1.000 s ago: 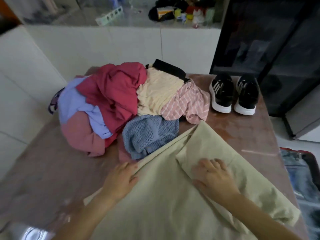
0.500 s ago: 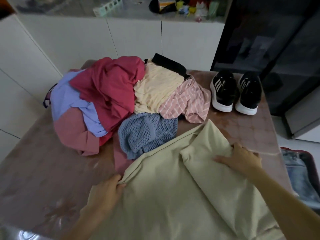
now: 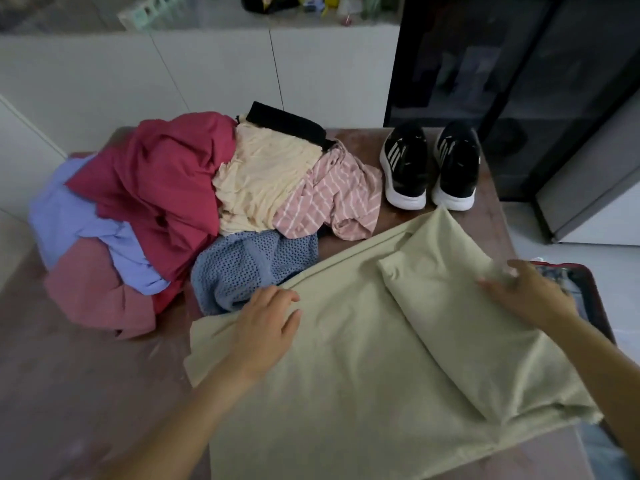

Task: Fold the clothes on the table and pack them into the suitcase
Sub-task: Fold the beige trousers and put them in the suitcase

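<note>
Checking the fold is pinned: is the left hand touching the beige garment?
Touching. The head view shows the left hand lying flat on the beige garment, near its upper edge.

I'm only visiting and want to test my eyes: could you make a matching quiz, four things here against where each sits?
1 black sneakers
2 beige garment
3 blue knit top
4 suitcase

A front of the clothes pile
B floor, right of the table
C table's far right corner
D spread on the table's near side

Pairs: 1-C, 2-D, 3-A, 4-B
</note>
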